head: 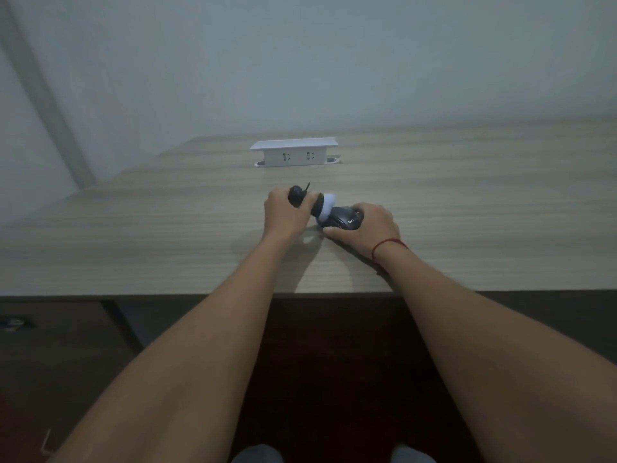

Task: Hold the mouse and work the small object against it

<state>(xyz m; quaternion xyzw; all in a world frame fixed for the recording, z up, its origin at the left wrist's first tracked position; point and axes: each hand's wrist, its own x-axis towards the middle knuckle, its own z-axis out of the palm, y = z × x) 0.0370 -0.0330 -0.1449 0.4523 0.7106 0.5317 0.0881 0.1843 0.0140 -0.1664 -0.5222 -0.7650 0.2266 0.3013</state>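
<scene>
Gripping the black brush tool [298, 197] in my left hand [283, 213], fingers curled round its handle, I have its white head [326, 206] pressed against the near-left end of the black computer mouse [345, 220]. My right hand [371, 225] wraps over the mouse from the right, thumb along its near edge, pinning it to the wooden desk [167, 235], a little beyond the front edge and close to the middle. A thin black stub sticks up from the tool's far end; I cannot tell what it is. I judge the step in hand to be the brushing of the mouse shell, with the head touching the mouse and the tool tilted down toward it. The next move, as I read it, calls for a steady hold with the right hand so the mouse does not skid, and for short strokes of the head across the shell without lifting off. A red cord [387, 243] circles my right wrist. Farther back, well apart from both hands, a white socket box [295, 152] stands raised from the desk.
</scene>
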